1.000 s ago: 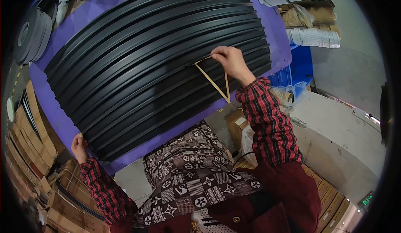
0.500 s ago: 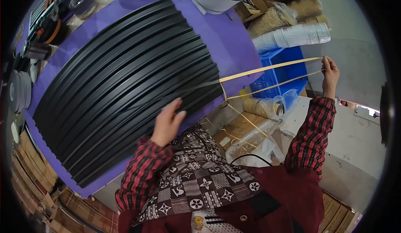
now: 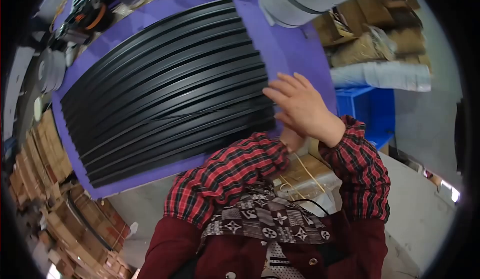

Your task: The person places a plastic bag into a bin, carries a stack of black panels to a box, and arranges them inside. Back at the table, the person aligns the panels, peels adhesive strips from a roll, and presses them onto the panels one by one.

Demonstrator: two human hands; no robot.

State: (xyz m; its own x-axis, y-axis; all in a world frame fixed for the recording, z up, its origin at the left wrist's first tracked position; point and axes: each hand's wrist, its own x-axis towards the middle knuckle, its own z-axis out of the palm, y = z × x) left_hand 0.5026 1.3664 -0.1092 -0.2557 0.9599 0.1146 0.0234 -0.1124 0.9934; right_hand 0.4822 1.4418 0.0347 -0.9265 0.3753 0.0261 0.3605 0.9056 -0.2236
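Long black ribbed strips (image 3: 170, 89) lie side by side on the purple table (image 3: 287, 44). My right hand (image 3: 307, 108) is over their right end, with its fingers stretched out and slightly spread. My left hand (image 3: 291, 138) is just below it at the near right corner of the strips, and only its wrist side shows. Its fingers are hidden behind my right hand. A thin dark band (image 3: 187, 115) crosses the strips at a slant. Below my hands, a narrow yellow strap (image 3: 311, 173) runs down past the table edge.
A large white roll (image 3: 295, 1) stands at the table's back right. A blue crate (image 3: 375, 116), a wrapped white roll (image 3: 382, 75) and cardboard boxes (image 3: 365, 11) are to the right. More cardboard (image 3: 75, 224) is at lower left. White reels (image 3: 51, 70) are at the left.
My right hand has come in from far right, where it held the yellow strap stretched out. My left hand has moved right from the middle of the strips. The view has shifted.
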